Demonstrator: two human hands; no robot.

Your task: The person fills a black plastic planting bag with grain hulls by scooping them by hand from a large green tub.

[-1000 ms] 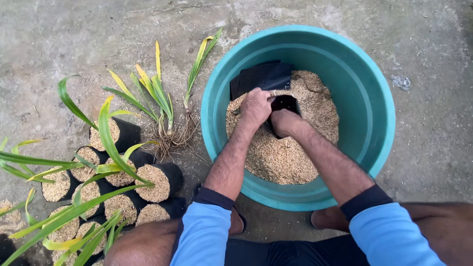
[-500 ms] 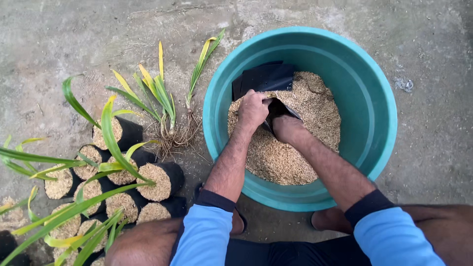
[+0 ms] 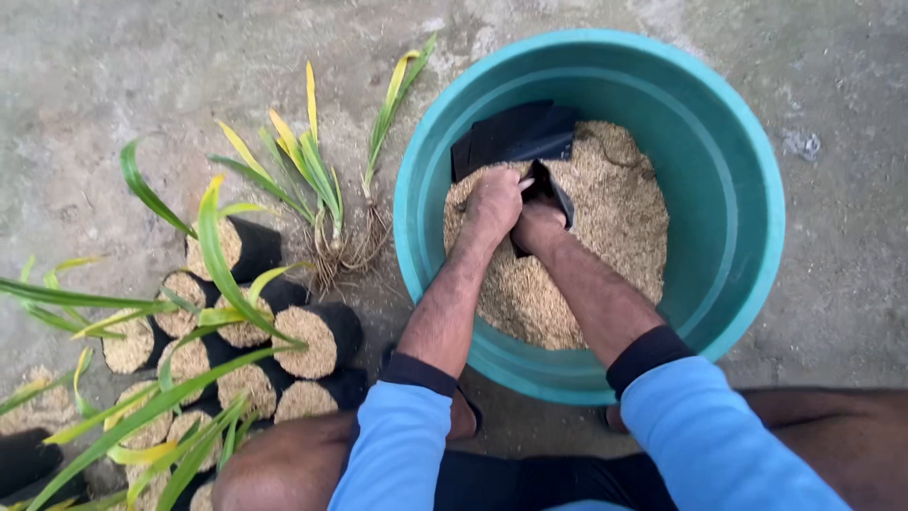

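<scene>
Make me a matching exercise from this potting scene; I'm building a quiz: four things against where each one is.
Things:
1. tub
2. loose seedlings
3. flat bags
4. filled bags

Places:
A. on the husk at the tub's far side
B. lying on the ground just left of the tub
C. clustered at lower left
D. around both hands

Pairs: 1-D, 2-B, 3-A, 4-C

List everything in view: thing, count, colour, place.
tub: one, teal, on the ground, upper right
husk: tan heap, inside the tub
bag: one, black, held between both hands over the husk
flat bags: black stack, on the husk at the tub's far wall
seedlings: a few, green-yellow, bare-rooted, on the ground left of the tub
filled bags: about ten, black, husk-topped, lower left
ground: grey concrete
left hand: gripping the bag
right hand: gripping the bag
</scene>
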